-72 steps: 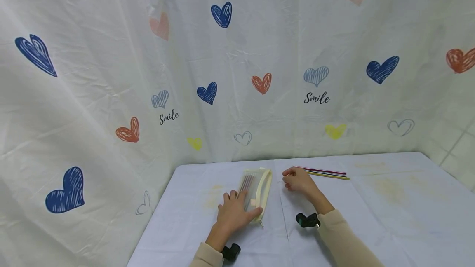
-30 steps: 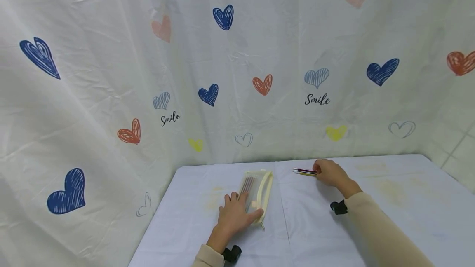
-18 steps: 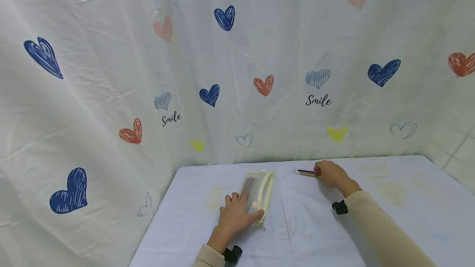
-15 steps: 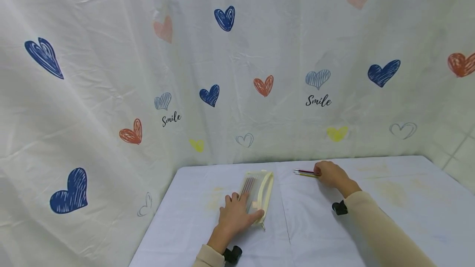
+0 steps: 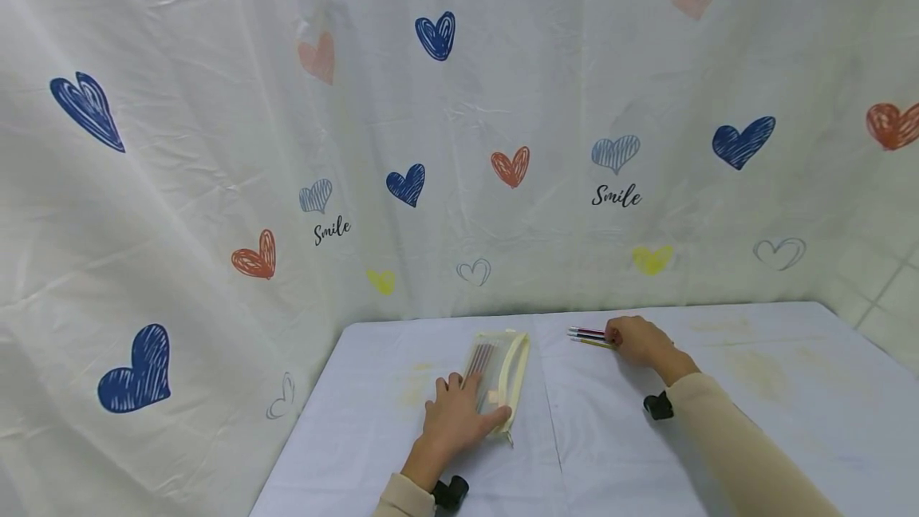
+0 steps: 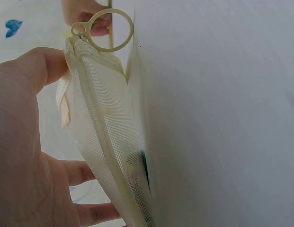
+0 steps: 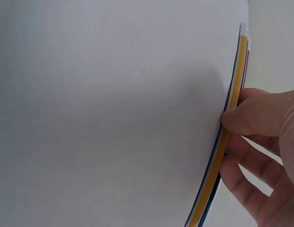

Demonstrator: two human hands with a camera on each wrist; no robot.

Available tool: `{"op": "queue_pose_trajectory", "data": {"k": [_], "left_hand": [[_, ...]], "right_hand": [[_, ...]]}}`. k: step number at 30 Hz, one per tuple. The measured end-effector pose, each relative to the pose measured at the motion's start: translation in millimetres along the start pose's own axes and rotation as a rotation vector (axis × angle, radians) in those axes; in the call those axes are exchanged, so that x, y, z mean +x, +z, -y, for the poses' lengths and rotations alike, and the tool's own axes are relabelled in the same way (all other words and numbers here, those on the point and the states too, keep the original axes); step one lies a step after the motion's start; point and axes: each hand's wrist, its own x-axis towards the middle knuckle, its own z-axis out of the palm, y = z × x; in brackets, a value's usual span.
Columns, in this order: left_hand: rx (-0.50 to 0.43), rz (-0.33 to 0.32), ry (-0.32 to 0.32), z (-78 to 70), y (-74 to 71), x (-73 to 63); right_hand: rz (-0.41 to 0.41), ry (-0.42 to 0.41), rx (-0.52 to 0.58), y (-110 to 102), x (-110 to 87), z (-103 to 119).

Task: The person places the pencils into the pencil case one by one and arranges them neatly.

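A cream mesh pencil case (image 5: 497, 365) lies on the table, with several thin pencils (image 5: 477, 364) visible along its left part. Across its near half rests my left hand (image 5: 452, 417), fingers spread on the left and thumb at the right edge. The left wrist view shows the thumb touching the case's zipped end, beside a cream pull ring (image 6: 109, 50). To the right, my right hand (image 5: 639, 339) pinches a small bunch of pencils (image 5: 589, 333) between thumb and fingers. A yellow pencil (image 7: 236, 85) lies uppermost in the right wrist view. The hand hides the bunch's right part.
A white cloth covers the table (image 5: 574, 437), with faint yellowish stains. Behind it hangs a pale curtain (image 5: 546, 86) printed with hearts. Each wrist carries a small black camera (image 5: 451, 493). Pale tiles (image 5: 890, 301) show at the far right.
My right hand has moved right from the pencils' left ends and taken hold of them. In the last half second the yellow pencil has spread slightly from the others. My left hand stays on the case.
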Motion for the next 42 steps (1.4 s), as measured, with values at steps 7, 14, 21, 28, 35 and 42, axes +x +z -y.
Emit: {"op": "queue_pose_trajectory", "data": {"k": [7, 14, 21, 28, 35, 42], "left_hand": [[-0.005, 0.008, 0.010, -0.2, -1.1, 0.9], [-0.007, 0.005, 0.014, -0.3, -1.5, 0.8], [-0.011, 0.008, 0.019, -0.9, -3.0, -0.5], [-0.007, 0.004, 0.020, -1.5, -3.7, -1.5], [0.002, 0.001, 0.024, -1.7, -3.2, -1.3], [-0.003, -0.002, 0.021, -1.9, -4.0, -1.0]], "right_hand": [[-0.013, 0.001, 0.015, 2.0, -1.0, -3.6], [-0.026, -0.016, 0.023, 2.3, -2.7, -3.0], [-0.045, -0.043, 0.073, -1.3, -3.6, 4.2], [-0.072, -0.084, 0.186, -1.7, -3.8, 10.0], [-0.097, -0.099, 0.272, -1.8, -7.7, 18.9], [-0.087, -0.072, 0.469, -2.0, -10.4, 37.1]]}}
